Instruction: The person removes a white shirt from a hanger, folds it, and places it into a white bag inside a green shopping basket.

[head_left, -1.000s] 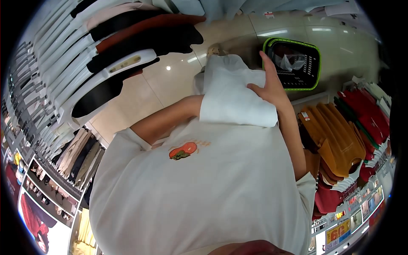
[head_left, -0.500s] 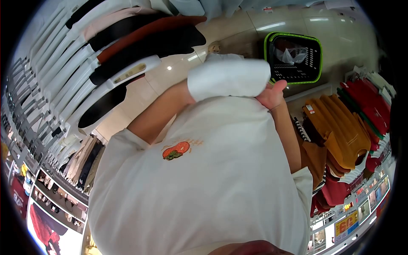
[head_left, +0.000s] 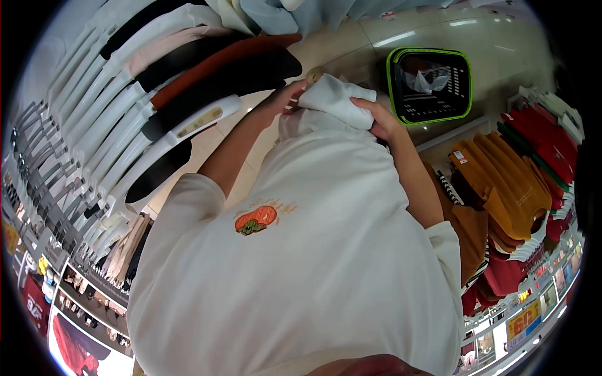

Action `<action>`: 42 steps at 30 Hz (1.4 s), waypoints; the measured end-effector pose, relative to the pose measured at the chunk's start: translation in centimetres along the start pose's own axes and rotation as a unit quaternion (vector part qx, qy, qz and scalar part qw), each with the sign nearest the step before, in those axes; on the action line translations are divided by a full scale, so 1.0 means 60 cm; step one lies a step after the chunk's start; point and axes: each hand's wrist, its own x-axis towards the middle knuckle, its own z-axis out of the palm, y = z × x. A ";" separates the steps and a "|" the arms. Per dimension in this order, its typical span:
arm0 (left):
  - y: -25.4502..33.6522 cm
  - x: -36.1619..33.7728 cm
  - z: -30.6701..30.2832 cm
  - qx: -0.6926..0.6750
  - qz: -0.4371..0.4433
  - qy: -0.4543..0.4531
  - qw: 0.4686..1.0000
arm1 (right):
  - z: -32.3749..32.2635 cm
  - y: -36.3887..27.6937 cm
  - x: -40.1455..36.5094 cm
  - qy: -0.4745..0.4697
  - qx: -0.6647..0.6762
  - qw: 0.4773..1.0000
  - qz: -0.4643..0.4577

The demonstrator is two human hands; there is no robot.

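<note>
A folded white cloth garment [head_left: 338, 100] is bunched in front of my belly, close to my white T-shirt with its embroidered orange fruit. My right hand [head_left: 380, 118] grips its right side, thumb on top and the other fingers underneath, mostly hidden. At the garment's left edge is my left hand [head_left: 285, 101], fingers apart and their tips close against the cloth; whether they touch it is hard to see. Just beyond my right hand, a black shopping basket [head_left: 430, 111] with a bright green rim rests on the floor, a clear plastic bag inside.
On the left, a rack carries white hangers [head_left: 204, 120] with black, rust, pink and white garments. Mustard sweaters [head_left: 495, 188] and red garments [head_left: 542, 141] hang on the right. Pale blue clothes [head_left: 276, 15] hang ahead, above the shiny tiled floor [head_left: 342, 47].
The white garment has gone from a wide, smooth roll to a smaller bunch. My left hand has come out from behind it, and my right hand has closed on its right side.
</note>
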 end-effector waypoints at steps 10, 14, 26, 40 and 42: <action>-0.065 0.084 0.017 0.137 0.057 0.056 0.987 | 0.018 -0.025 -0.037 0.015 0.141 0.983 -0.118; 0.047 0.021 0.084 -0.078 0.017 -0.045 0.996 | 0.057 -0.051 -0.095 0.022 0.122 0.969 -0.215; 0.070 0.099 0.133 -0.184 0.375 -0.224 0.881 | 0.108 0.009 -0.141 0.126 -0.096 0.966 -0.206; 0.082 0.062 0.118 0.201 0.310 -0.083 0.926 | 0.088 -0.015 -0.219 0.178 -0.563 0.656 -0.469; 0.104 -0.001 0.127 -0.117 0.126 -0.079 0.982 | 0.098 -0.016 -0.242 0.154 -0.587 0.641 -0.469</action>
